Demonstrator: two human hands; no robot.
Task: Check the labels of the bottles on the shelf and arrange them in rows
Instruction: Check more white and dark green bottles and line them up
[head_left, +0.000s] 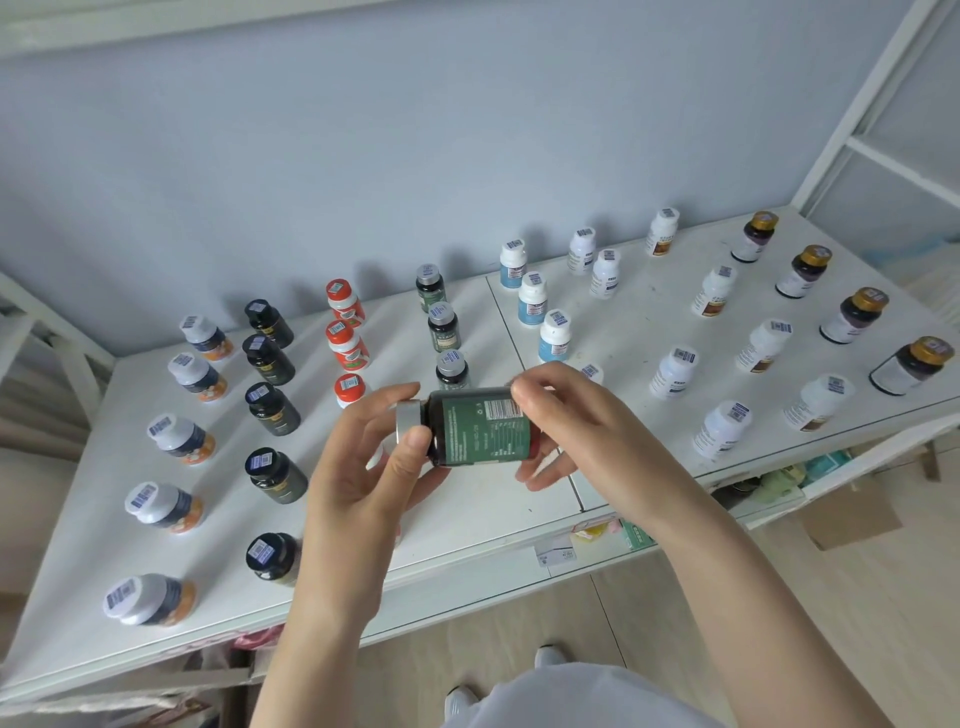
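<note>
A dark bottle with a green label and silver cap (480, 427) lies sideways in the air above the white shelf (467, 509), its barcode side facing me. My left hand (374, 457) grips its cap end with thumb and fingers. My right hand (566, 415) holds the bottom end, fingers curled around it. Behind it stand three matching green-label bottles (444, 326) in a line running away from me.
Bottles stand in rows on the shelf: orange-and-navy ones (179, 439) at far left, black ones (270, 408), red-capped ones (345, 338), blue-label white ones (532, 299), white ones (763, 345), gold-capped dark ones (852, 314) at far right. A wall rises behind.
</note>
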